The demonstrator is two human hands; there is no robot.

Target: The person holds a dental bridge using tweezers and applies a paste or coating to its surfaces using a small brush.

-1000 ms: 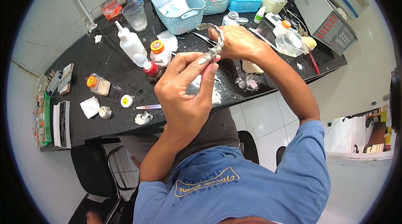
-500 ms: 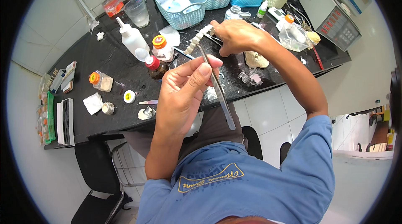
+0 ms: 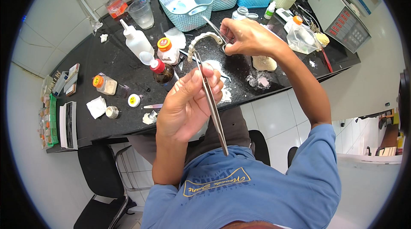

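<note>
My left hand (image 3: 182, 103) is closed on long metal tweezers (image 3: 212, 107), whose tips meet a curved, tooth-coloured dental arch (image 3: 205, 36) and hold it up over the bench. My right hand (image 3: 252, 36) is closed too, pinching a slender metal tool (image 3: 211, 24) just right of the arch. One flat end of that tool points up and left; its other end is mostly hidden by my fingers. Below my right hand, a beige honeycomb block (image 3: 264, 63) lies on the black bench (image 3: 128, 68).
Left of the arch stand an orange-capped jar (image 3: 168, 53), a red-capped brown bottle (image 3: 162, 73) and a white squeeze bottle (image 3: 138, 41). Behind are a blue basket (image 3: 186, 13) and other baskets. A machine with a keypad (image 3: 342, 19) sits at right. White powder (image 3: 224, 94) lies near the front edge.
The arch has turned to show its curve more fully, and the tweezers' near end has swung down toward me. The metal tool in my right hand now points up and left.
</note>
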